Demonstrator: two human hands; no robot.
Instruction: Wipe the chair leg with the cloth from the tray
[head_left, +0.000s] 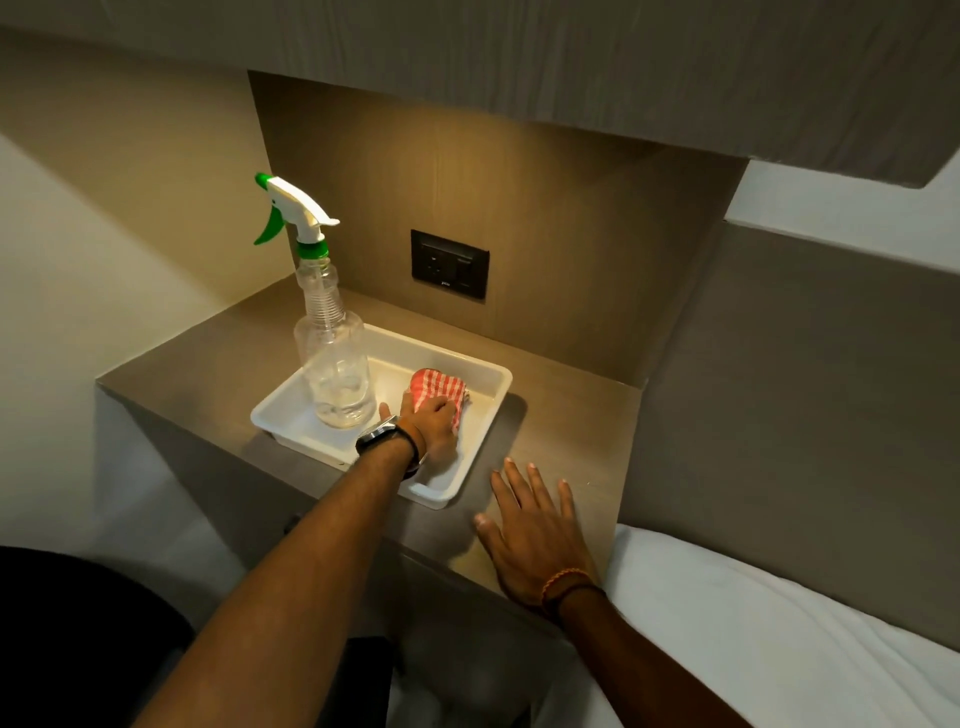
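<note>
cloth (435, 388) in the white tray (488, 375) — left hand (435, 426) grasping it
right hand (535, 525) spread flat on the table (566, 415), holding nothing

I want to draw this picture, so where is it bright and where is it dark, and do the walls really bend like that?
In the head view, a warm light from above makes the back wall and white tray brightest; the left hand on the striped cloth is well lit, the tray's shadow falls right, the bottom left corner is nearly black, and the wide lens slants the straight edges.
</note>
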